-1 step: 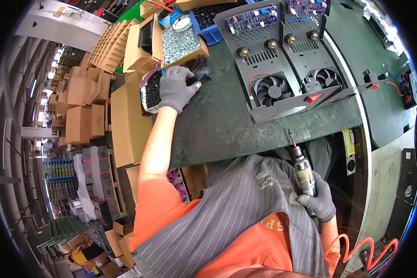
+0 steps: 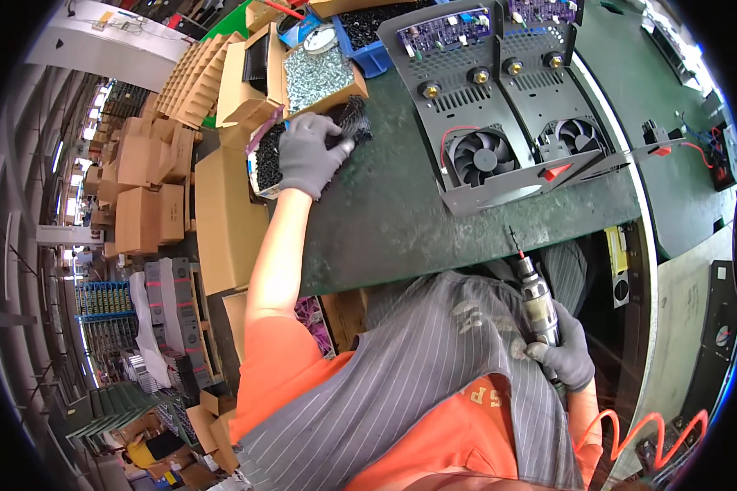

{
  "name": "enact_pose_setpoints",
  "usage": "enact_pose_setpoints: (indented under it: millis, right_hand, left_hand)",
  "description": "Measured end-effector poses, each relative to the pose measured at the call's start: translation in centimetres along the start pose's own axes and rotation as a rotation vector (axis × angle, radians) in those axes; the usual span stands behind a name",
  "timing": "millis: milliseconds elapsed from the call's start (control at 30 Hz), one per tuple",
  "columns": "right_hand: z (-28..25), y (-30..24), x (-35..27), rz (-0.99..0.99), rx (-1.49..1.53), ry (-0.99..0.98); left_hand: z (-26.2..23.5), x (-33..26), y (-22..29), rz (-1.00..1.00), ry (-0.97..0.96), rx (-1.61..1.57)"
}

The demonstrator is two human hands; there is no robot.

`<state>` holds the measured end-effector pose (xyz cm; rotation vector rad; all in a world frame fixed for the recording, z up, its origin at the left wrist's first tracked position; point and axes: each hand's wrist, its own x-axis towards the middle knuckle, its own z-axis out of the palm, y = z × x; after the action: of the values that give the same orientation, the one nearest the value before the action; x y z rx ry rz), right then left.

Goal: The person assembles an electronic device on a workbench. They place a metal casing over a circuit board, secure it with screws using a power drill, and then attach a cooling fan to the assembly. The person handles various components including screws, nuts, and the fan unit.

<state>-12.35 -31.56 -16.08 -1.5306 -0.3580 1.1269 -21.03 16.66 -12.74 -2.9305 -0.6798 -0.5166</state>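
My left hand, in a grey glove, reaches to the far left of the green table and closes over a black finned part at the edge of an open box of small black parts. Down by my lap, below the table's front edge, my gloved right hand grips an electric screwdriver with its bit pointing up. Two grey metal chassis, each with a black fan and a purple circuit board, lie on the table to the right of my left hand.
A cardboard box of silver screws and a blue bin stand behind the left hand. Stacked cardboard boxes fill the floor to the left. An orange coiled cable hangs at the lower right.
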Motion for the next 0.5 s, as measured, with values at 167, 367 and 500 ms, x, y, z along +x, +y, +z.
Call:
enact_pose_setpoints:
  millis: [167,367,500]
  right_hand:
    - [-0.4,-1.3,-0.1,0.028,-0.118,-0.031]
    - [-0.4,-2.0,-0.4,-0.034,-0.149,-0.019]
    - [-1.0,-2.7,-1.5,-0.021,-0.105,-0.033]
  left_hand:
    - [-1.4,0.9,-1.1,-0.032,0.464,-0.339]
    - [-8.8,-3.3,5.2,-0.386,-0.349,-1.057]
    - [-7.9,-5.7,11.6,-0.097,-0.559,-0.983]
